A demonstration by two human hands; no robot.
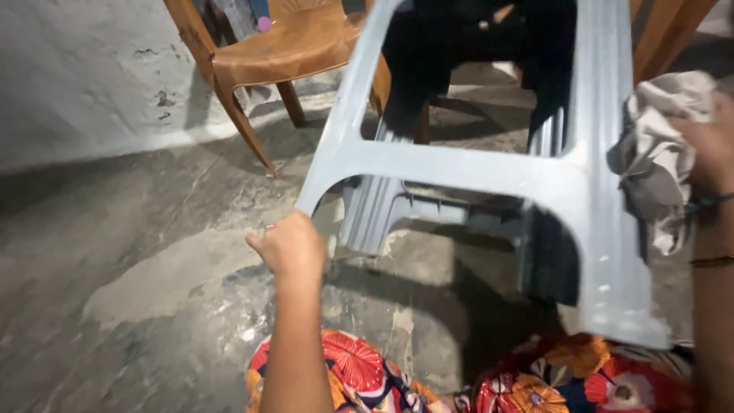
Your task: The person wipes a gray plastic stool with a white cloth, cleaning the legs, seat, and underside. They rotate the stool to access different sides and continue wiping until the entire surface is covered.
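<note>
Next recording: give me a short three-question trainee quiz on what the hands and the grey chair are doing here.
1. True or false: the left hand grips the end of one leg of the tipped grey plastic chair.
2. What does the right hand hold against the chair?
A. a crumpled pale cloth
B. a brush
C. a hose
3. Fill in: behind the grey chair, near the wall, stands a ____ plastic chair.

Key:
1. True.
2. A; the cloth is bunched beside the chair's other leg.
3. Brown.
</note>
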